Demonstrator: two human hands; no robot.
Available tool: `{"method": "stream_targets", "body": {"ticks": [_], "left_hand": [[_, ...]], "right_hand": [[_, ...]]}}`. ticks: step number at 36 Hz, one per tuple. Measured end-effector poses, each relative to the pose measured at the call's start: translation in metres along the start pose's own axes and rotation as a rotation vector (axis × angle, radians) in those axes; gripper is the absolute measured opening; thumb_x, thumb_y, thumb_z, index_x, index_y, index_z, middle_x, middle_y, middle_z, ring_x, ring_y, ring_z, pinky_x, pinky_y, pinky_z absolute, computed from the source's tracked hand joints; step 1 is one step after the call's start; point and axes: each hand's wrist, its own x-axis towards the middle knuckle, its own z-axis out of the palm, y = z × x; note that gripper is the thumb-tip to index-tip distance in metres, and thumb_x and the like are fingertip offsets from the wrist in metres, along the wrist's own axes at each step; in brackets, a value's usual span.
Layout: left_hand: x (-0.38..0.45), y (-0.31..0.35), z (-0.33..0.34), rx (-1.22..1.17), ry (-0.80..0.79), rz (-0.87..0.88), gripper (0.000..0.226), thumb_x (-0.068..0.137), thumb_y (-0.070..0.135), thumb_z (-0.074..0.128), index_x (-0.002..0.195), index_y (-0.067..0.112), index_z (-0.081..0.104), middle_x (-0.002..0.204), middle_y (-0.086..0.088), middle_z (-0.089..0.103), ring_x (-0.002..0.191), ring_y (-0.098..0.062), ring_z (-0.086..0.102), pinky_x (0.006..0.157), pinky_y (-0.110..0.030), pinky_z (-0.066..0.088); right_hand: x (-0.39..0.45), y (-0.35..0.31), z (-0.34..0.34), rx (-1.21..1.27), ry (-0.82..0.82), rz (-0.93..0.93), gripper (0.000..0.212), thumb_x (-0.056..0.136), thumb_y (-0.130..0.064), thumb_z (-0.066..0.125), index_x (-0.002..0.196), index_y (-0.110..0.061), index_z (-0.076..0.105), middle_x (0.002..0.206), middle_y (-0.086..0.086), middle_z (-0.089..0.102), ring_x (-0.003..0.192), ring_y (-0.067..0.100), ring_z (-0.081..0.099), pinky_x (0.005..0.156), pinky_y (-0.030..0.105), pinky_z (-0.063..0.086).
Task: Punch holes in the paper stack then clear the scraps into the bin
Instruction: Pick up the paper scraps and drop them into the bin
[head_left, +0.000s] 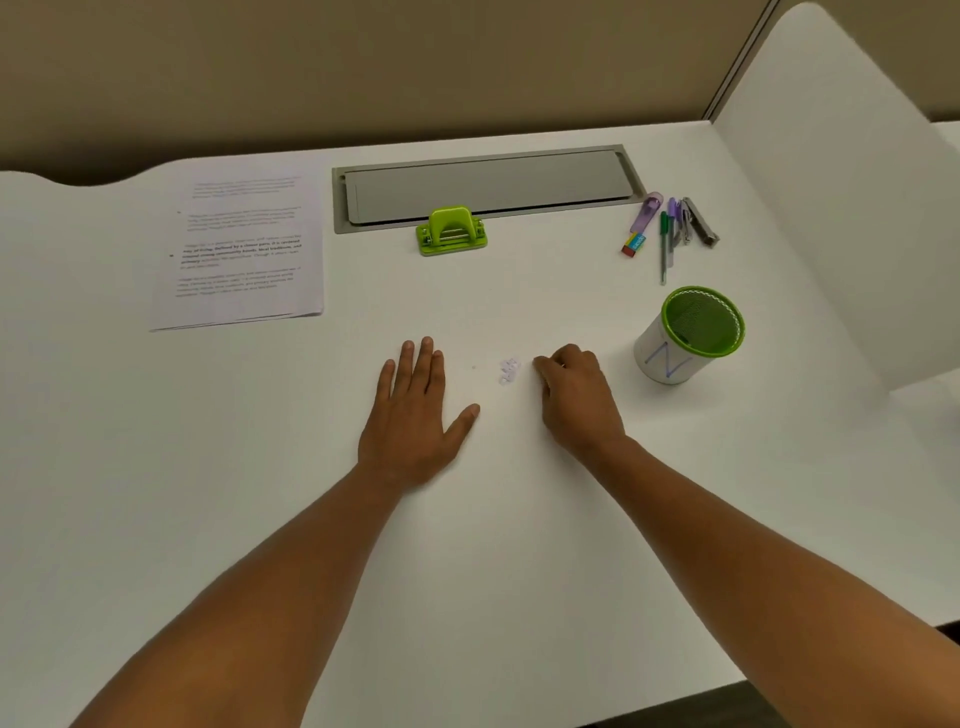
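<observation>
While both my forearms reach in from the near edge, this is how things lie on the worktop, largest first.

Cable hatch: a long grey lid set flush along the far edge, about midway across.

Paper stack: printed sheets lying flat toward the far left corner, well apart from my hands; small dark marks show down its left margin, too small to be sure they are holes.

My left hand: flat on the worktop, palm down, fingers straight and spread, thumb out to the right, gripping nothing.

My right hand: knuckles up, fingers curled under, fingertips at the surface just right of the scraps; whether it pinches any I cannot tell.

Bin: a white cup with a green mesh lining, upright toward the right edge, near my right hand, not touching it.

Hole punch: green, standing at the near rim of the hatch.

Stationery: pens, a stapler and an eraser lying in a loose group beyond the bin.

Scraps: a small cluster of pale paper dots between my two hands, nearer the right.
</observation>
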Motion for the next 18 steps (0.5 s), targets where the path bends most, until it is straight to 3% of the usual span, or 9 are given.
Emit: {"method": "stream_targets", "body": {"ticks": [4,9,13,18], "left_hand": [[0.000,-0.001,0.002,-0.011,0.013,0.006,0.084,0.097,0.067,0.013,0.158,0.008,0.008,0.166,-0.007,-0.006,0.153,-0.022,-0.012,0.124,-0.045,0.004],[0.002,-0.001,0.004,-0.004,0.021,0.007,0.084,0.097,0.067,0.013,0.158,0.008,0.010,0.166,-0.008,-0.002,0.153,-0.025,-0.009,0.124,-0.046,0.007],[0.002,-0.002,0.004,0.025,0.018,0.006,0.084,0.097,0.068,0.012,0.157,0.009,0.013,0.166,-0.009,0.002,0.153,-0.027,-0.005,0.123,-0.049,0.006],[0.002,-0.001,0.001,0.044,0.011,0.007,0.085,0.096,0.068,0.009,0.157,0.009,0.014,0.166,-0.009,0.003,0.153,-0.028,-0.004,0.123,-0.051,0.005]], "right_hand": [[0.000,-0.014,0.005,0.033,0.018,-0.086,0.025,0.091,-0.004,0.050,0.109,-0.008,0.066,0.098,0.010,0.057,0.088,0.031,0.050,0.072,0.038,0.048],[0.015,-0.025,0.007,0.040,0.067,-0.052,0.033,0.090,-0.008,0.054,0.122,-0.013,0.065,0.114,0.009,0.061,0.103,0.032,0.053,0.081,0.041,0.048],[0.021,-0.039,0.013,0.015,0.068,-0.197,0.028,0.092,-0.020,0.056,0.117,-0.016,0.068,0.116,0.005,0.064,0.111,0.032,0.053,0.082,0.041,0.043],[0.019,-0.031,0.014,-0.070,0.011,-0.343,0.036,0.087,-0.009,0.059,0.121,-0.016,0.067,0.123,0.006,0.063,0.119,0.032,0.051,0.091,0.046,0.040]]}}
